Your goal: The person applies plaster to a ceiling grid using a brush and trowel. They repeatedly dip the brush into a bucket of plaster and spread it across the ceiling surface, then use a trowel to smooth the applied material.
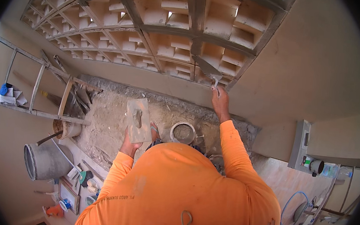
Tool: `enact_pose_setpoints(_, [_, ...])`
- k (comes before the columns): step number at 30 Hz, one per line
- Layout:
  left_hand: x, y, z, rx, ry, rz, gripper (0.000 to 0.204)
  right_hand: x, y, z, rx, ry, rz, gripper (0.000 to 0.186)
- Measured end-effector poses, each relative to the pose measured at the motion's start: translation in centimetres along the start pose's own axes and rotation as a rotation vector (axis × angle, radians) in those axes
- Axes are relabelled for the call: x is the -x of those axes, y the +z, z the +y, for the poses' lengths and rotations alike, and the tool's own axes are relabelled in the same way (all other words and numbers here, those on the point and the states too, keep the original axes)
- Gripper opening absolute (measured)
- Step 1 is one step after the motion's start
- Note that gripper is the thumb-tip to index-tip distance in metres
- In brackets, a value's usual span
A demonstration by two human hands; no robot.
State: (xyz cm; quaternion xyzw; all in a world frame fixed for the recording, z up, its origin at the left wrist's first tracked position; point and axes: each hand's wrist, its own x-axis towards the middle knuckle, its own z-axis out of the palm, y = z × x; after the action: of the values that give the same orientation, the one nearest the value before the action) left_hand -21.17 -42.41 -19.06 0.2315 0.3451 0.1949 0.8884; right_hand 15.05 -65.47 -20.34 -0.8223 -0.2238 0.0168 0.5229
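My right hand (220, 102) is closed round the handle of a pointing trowel (208, 68). The blade's tip lies by a grey mortar joint in the wall of pale ventilation blocks (220, 21). Lower and to the left, my left hand (130, 143) grips a flat rectangular mortar board (144, 128) by its near edge. A small grey lump of what looks like mortar (137, 118) sits on the board. Just right of the board, a round bucket (183, 133) holds grey mix on the ground below me.
A wooden ladder (36, 87) leans at the left with a cloth on it. Below it stand a pale bucket (72, 129) and a large grey drum (51, 161). Rough, dusty ground (107, 110) runs along the wall's foot. A blue hose (284, 220) lies at lower right.
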Motion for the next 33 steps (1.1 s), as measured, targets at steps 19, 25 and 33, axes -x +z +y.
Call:
enact_pose_setpoints(19, [0.5,3.8,-0.3,-0.072,-0.028,-0.198,0.026,1.8,0.1,-2.9,-0.013,0.003,0.18,0.03])
enact_pose_setpoints(25, [-1.0,2.7,-1.2,0.071,-0.051,-0.015,0.027,0.6,-0.2,-3.3,-0.07,-0.131,0.047,0.029])
enact_pose_setpoints(33, [-2.4,2.2,-1.4,0.033,-0.089,-0.114,0.025,-0.4,-1.9,-0.5,-0.004,0.027,-0.028,0.032])
